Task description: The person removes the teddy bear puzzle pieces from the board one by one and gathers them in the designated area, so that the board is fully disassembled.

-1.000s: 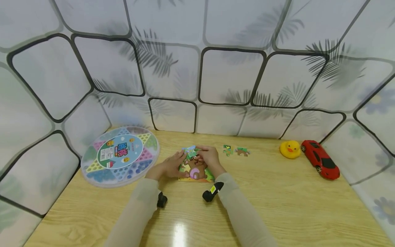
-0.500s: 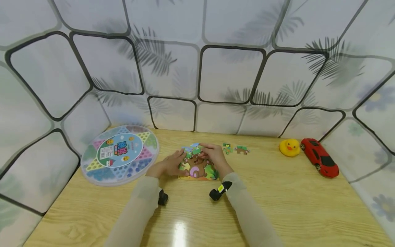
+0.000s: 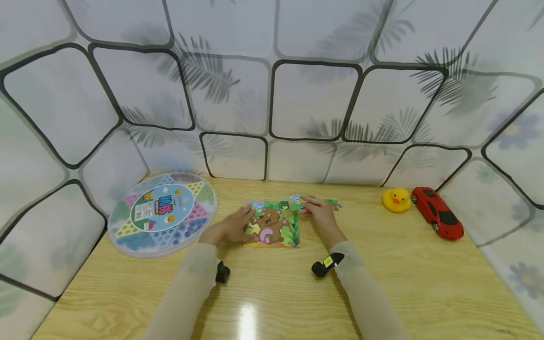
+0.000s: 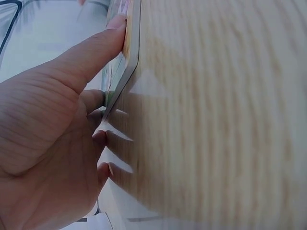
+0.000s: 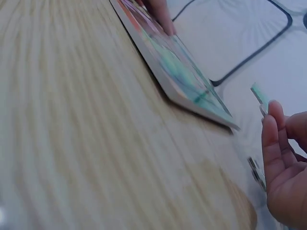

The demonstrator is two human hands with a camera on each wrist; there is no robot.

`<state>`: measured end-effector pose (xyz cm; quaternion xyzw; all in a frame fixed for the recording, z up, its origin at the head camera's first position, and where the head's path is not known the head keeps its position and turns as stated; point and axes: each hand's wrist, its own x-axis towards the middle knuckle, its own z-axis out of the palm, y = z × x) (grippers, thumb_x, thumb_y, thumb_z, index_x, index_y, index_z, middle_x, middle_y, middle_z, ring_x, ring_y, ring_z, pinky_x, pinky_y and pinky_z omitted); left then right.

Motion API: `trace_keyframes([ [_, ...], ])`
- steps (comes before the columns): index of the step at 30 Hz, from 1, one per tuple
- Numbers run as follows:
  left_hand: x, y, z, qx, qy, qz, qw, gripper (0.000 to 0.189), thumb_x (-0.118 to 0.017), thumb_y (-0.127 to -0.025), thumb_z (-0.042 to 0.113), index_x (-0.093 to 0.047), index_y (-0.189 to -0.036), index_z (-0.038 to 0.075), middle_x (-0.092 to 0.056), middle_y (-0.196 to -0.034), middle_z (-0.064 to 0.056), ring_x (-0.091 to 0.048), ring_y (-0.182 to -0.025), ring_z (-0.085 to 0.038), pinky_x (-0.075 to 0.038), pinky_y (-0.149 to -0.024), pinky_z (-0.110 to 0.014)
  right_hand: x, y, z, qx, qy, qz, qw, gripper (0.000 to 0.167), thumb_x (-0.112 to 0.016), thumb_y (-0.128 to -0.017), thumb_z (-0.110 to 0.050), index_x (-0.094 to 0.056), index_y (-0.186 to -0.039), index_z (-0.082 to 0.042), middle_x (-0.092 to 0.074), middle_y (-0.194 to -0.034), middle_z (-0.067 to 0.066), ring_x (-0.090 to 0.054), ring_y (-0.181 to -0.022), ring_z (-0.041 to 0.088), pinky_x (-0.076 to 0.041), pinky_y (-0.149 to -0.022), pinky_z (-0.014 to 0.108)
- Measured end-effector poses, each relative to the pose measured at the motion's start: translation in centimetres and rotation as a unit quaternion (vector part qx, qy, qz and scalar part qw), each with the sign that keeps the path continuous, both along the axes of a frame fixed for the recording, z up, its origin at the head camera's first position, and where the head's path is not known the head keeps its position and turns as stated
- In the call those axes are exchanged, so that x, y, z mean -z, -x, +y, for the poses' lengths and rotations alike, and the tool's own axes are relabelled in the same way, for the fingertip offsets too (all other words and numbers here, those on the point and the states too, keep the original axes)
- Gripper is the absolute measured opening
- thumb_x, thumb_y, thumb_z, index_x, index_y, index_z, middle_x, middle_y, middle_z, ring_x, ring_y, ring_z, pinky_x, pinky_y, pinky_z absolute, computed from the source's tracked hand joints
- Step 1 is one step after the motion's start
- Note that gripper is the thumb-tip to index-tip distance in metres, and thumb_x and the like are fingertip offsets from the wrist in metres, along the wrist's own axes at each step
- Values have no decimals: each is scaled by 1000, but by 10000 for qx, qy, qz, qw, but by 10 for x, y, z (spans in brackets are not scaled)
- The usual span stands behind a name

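A flat jigsaw puzzle board [image 3: 272,226] with a brown bear picture lies on the table. My left hand [image 3: 233,226] rests at its left side; in the left wrist view the thumb [image 4: 108,40] lies on the board's near edge and the other fingers reach along its side. Just off the board's upper right corner, my right hand [image 3: 321,217] pinches a small blue and green puzzle piece [image 3: 295,202] between thumb and fingers. The right wrist view shows this puzzle piece [image 5: 259,95] edge-on, above the table. Another puzzle piece [image 3: 334,203] lies behind the right hand, partly hidden.
A round Chinese checkers board [image 3: 204,226] lies at the left. A yellow rubber duck [image 3: 396,200] and a red toy car [image 3: 437,213] stand at the back right. A patterned wall [image 3: 314,99] closes off the table's far side.
My right hand has moved right, from over the puzzle board to beyond its upper right corner, carrying the puzzle piece. The bear picture is now more visible. My left hand stays by the board.
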<state>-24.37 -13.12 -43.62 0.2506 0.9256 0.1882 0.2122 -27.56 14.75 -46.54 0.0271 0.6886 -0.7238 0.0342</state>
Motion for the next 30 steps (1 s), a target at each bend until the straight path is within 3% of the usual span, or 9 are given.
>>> trace_keyframes([
  [17,1,1,-1,-22,-34,8,10000,88,-60,-91,42,-11,-150,-1,0,-157,-20,0,-143,-38,-11,-111,-57,-16,-1,89,954,-330,10,9949,38,-54,-95,-2,-50,-131,9,-65,-63,-9,-61,-57,2,-53,-60,17],
  [30,0,-1,-1,5,-116,-26,9999,87,-61,-91,39,-11,-150,-3,-1,-156,-22,1,-143,-39,-11,-110,-59,-8,2,126,1460,-340,-34,9887,39,-52,-94,1,-48,-131,12,-64,-60,-10,-61,-54,0,-52,-58,16],
])
